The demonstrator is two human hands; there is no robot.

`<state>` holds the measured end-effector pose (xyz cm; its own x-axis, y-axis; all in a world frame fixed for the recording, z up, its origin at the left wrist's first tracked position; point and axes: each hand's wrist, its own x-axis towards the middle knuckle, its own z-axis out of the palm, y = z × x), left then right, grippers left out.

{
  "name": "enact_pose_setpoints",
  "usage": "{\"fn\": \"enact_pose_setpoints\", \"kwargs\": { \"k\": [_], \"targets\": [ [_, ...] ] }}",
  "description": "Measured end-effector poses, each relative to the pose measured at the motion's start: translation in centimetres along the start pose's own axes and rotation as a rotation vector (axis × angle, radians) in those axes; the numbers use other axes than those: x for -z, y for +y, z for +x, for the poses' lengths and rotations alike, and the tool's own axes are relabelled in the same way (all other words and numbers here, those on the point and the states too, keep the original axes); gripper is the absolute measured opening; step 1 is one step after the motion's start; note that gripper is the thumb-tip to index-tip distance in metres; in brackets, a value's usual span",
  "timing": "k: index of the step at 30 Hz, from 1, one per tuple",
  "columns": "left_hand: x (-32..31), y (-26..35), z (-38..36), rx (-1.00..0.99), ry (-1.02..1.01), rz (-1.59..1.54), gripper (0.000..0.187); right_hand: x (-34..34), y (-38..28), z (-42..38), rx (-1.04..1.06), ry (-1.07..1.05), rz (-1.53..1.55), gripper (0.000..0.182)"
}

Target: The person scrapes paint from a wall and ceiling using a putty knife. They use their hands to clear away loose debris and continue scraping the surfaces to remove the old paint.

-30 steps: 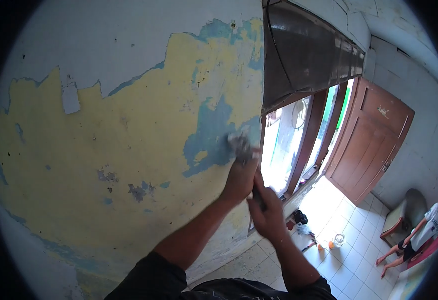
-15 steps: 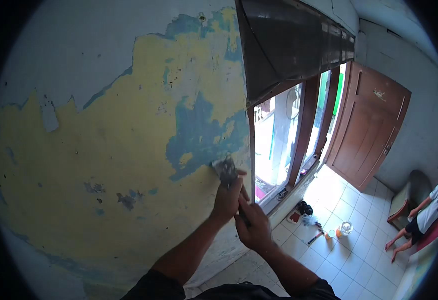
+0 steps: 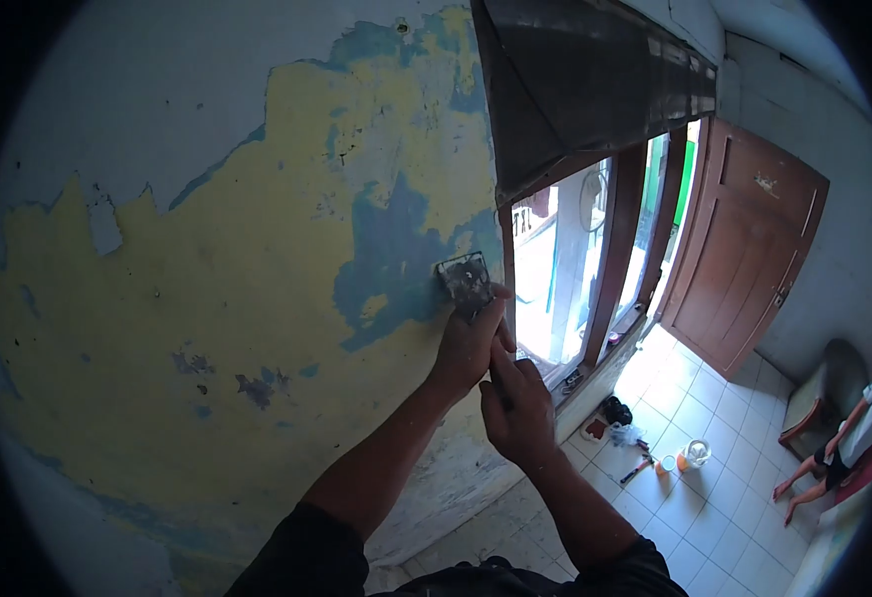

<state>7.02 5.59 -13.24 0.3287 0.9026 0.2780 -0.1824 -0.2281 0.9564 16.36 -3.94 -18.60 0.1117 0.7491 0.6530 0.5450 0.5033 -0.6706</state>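
Scraper point(image 3: 467, 282): broad blade, grey, pale-smeared, perhaps paint dust | left of window point(image 3: 560, 269), against blue patch point(image 3: 386, 261) | left hand point(image 3: 465, 348), right hand point(image 3: 520, 410) clamped round handle

We seem to be looking into a room of a home: peeling wall point(image 3: 227, 269) in yellow, blue and white paint, pale floor tiles point(image 3: 684, 497), a panelled wooden door point(image 3: 744, 244) beside framed windows point(image 3: 565, 269), and what is probably an armchair point(image 3: 824, 398) near the far corner, where a barefoot person in shorts point(image 3: 859, 433) sits.
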Motion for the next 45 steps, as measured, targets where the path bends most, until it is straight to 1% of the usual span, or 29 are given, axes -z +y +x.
{"fn": "enact_pose_setpoints", "kwargs": {
  "k": [1, 3, 5, 6, 8, 9, 10, 12, 13, 14, 15, 16, 18, 20, 22, 24, 26, 28, 29, 30, 32, 33, 34, 35, 36, 38, 40, 42, 45],
  "targets": [
    [-0.3, 0.0, -0.5, 0.011, 0.018, 0.033, 0.029, 0.2, 0.4, -0.4, 0.022, 0.004, -0.004, 0.061],
    [-0.3, -3.4, -2.2, 0.025, 0.034, 0.025, 0.030, 0.2, 1.4, -2.0, 0.056, 0.009, 0.028, 0.058],
    [-0.8, -3.4, -3.2, 0.037, 0.057, -0.026, 0.030, -0.1, 1.5, -2.4, 0.036, -0.018, 0.028, 0.058],
    [-0.7, -3.2, -2.4, 0.032, 0.056, -0.030, 0.030, -0.1, 1.6, -2.2, 0.006, -0.043, 0.024, 0.057],
    [-0.5, -2.7, 0.2, 0.060, 0.045, 0.105, 0.030, 0.0, 2.6, -0.3, 0.039, -0.001, 0.030, 0.057],
    [-1.1, -1.6, 1.4, -0.044, 0.047, 0.043, 0.031, 0.7, 2.3, 1.2, 0.037, 0.013, -0.002, 0.057],
    [-1.7, 0.2, 1.9, -0.103, -0.013, 0.009, 0.030, 1.5, 1.9, 2.4, 0.036, 0.028, -0.035, 0.057],
    [-2.4, -0.7, 2.5, -0.069, 0.006, -0.034, 0.028, 2.4, 2.1, 2.6, 0.001, 0.019, -0.054, 0.057],
    [-2.7, -2.2, 2.2, -0.068, 0.002, -0.031, 0.028, 2.3, 3.3, 1.8, 0.044, 0.012, -0.054, 0.057],
    [-3.1, -4.5, 1.3, -0.068, 0.052, -0.023, 0.028, 2.5, 4.3, 0.9, 0.087, 0.005, -0.054, 0.058],
    [-3.4, -4.7, 0.8, -0.071, 0.103, -0.016, 0.028, 2.8, 4.6, 0.1, 0.014, -0.051, -0.023, 0.058],
    [-3.4, -4.7, 1.1, -0.075, 0.099, -0.017, 0.028, 2.8, 5.0, 0.3, 0.016, -0.047, -0.025, 0.058],
    [-3.6, -3.9, 2.2, 0.013, 0.064, 0.050, 0.026, 2.9, 5.5, 1.4, 0.112, 0.039, -0.061, 0.057],
    [-4.3, -2.6, 4.0, -0.095, 0.038, -0.086, 0.021, 4.5, 4.4, 3.7, 0.092, -0.005, -0.113, 0.056],
    [-4.5, -3.1, 3.9, -0.087, 0.036, -0.086, 0.022, 5.3, 4.0, 3.6, 0.009, -0.054, -0.060, 0.056],
    [-4.5, -4.7, 2.4, -0.074, 0.043, -0.127, 0.023, 5.0, 4.7, 2.1, 0.056, -0.050, -0.100, 0.056],
    [-4.6, -4.4, 1.9, -0.063, 0.057, -0.174, 0.023, 4.8, 5.0, 1.7, 0.106, -0.055, -0.144, 0.057],
    [-4.3, -2.8, 3.2, -0.018, 0.060, -0.083, 0.023, 4.5, 4.6, 2.9, 0.121, -0.022, -0.130, 0.056],
    [-4.5, -0.9, 4.2, -0.072, 0.058, -0.060, 0.021, 4.8, 4.4, 4.2, 0.104, -0.016, -0.130, 0.056],
    [-5.1, 0.4, 4.9, -0.110, 0.045, -0.140, 0.021, 5.3, 3.5, 5.5, 0.156, 0.026, -0.148, 0.055],
    [-5.4, -0.3, 5.7, -0.134, 0.027, -0.180, 0.021, 6.1, 3.0, 5.9, 0.090, 0.008, -0.140, 0.054],
    [-5.1, -1.4, 5.4, -0.124, 0.030, -0.131, 0.022, 6.2, 3.2, 5.3, 0.089, 0.012, -0.144, 0.054],
    [-4.8, -2.6, 4.5, -0.115, 0.033, -0.082, 0.022, 5.9, 3.7, 4.1, 0.097, -0.014, -0.160, 0.054],
    [-4.7, -3.4, 3.0, -0.059, 0.039, -0.133, 0.025, 5.5, 4.2, 2.8, 0.105, -0.044, -0.175, 0.054],
    [-4.2, -4.1, 2.3, -0.073, 0.027, -0.102, 0.027, 5.0, 4.8, 1.9, 0.105, -0.045, -0.120, 0.054],
    [-3.9, -2.9, 2.6, -0.055, 0.047, -0.058, 0.028, 3.9, 4.7, 2.3, 0.146, 0.022, -0.099, 0.053],
    [-3.9, 0.4, 5.1, -0.096, 0.017, -0.007, 0.022, 4.7, 2.8, 5.1, 0.159, 0.042, -0.145, 0.053],
    [-4.2, 4.2, 5.6, -0.162, -0.011, -0.175, 0.023, 5.6, -0.2, 7.6, 0.157, 0.051, -0.149, 0.057],
    [-2.9, 4.7, 4.3, -0.218, 0.010, -0.199, 0.023, 5.1, -2.7, 6.7, 0.166, 0.019, -0.074, 0.060]
  ]
}}
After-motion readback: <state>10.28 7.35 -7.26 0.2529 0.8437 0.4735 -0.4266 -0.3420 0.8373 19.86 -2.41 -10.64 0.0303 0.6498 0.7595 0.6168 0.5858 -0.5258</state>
